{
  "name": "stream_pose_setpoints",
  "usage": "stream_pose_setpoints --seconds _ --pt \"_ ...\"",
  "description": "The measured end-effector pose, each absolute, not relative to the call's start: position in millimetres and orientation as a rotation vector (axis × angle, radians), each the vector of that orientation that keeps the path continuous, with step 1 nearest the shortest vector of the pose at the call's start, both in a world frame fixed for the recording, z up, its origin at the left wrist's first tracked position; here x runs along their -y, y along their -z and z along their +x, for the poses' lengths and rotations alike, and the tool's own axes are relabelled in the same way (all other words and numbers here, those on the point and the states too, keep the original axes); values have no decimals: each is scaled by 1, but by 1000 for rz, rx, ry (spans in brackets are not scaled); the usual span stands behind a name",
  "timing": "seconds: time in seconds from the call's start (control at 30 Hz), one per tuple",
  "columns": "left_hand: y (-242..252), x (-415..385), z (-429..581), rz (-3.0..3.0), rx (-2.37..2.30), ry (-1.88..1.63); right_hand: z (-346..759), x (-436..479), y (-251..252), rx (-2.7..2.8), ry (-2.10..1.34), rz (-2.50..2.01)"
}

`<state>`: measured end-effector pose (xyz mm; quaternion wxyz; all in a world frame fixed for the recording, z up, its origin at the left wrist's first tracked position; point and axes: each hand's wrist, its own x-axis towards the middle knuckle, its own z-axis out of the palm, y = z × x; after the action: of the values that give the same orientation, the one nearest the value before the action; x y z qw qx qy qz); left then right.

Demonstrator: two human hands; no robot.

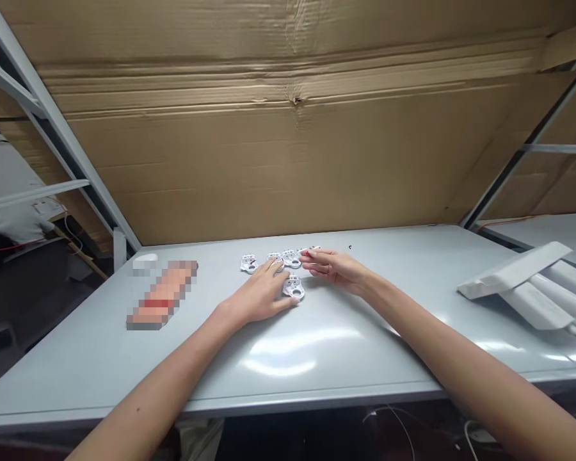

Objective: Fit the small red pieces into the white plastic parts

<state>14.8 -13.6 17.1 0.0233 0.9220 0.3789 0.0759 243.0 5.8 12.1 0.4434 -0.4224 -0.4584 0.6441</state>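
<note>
My left hand [264, 288] rests low over the table with fingers spread. Its thumb and a fingertip touch opposite edges of a white plastic part [294, 288] with a round hole, lying flat on the tabletop. Just right of it, my right hand [336, 267] is closed in a pinch, with a bit of something small and red [307, 253] showing at the fingertips; its kind cannot be made out. Behind the hands, similar white parts form a row: one at the left end [248, 263], another in the middle [291, 258], others partly hidden by my fingers.
A pixelated orange object [166, 294] lies on the grey table [288, 384] at left, a small white item [144, 261] behind it. At right stands a white device [523, 282] with a cable. A tiny black piece [350, 246] lies near the cardboard back wall [288, 166].
</note>
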Motion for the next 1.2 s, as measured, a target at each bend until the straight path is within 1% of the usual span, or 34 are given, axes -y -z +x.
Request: stream_pose_setpoints --seconds 0.13,0.2,0.27,0.4,0.5,0.9,1.2 --pt "-18 11 11 2841 -1147 -281 241 -5 -12 1248 -1591 -1040" --pt "-18 10 11 2841 -1150 -299 240 -5 -11 1369 -1500 -1060" --pt "-17 10 11 2839 -1151 -301 238 -4 -9 1553 -1295 -1098" --pt "-15 8 10 2846 -1164 -298 234 -1 -6 1899 -725 -1135" --pt "-14 7 9 2854 -1162 -323 232 4 -6 2067 -520 -1089" --pt "-12 4 8 2874 -1102 -368 233 4 1 2303 -427 -1036" --pt "-13 7 7 2823 -1117 -338 241 13 -22 2361 -627 -971"
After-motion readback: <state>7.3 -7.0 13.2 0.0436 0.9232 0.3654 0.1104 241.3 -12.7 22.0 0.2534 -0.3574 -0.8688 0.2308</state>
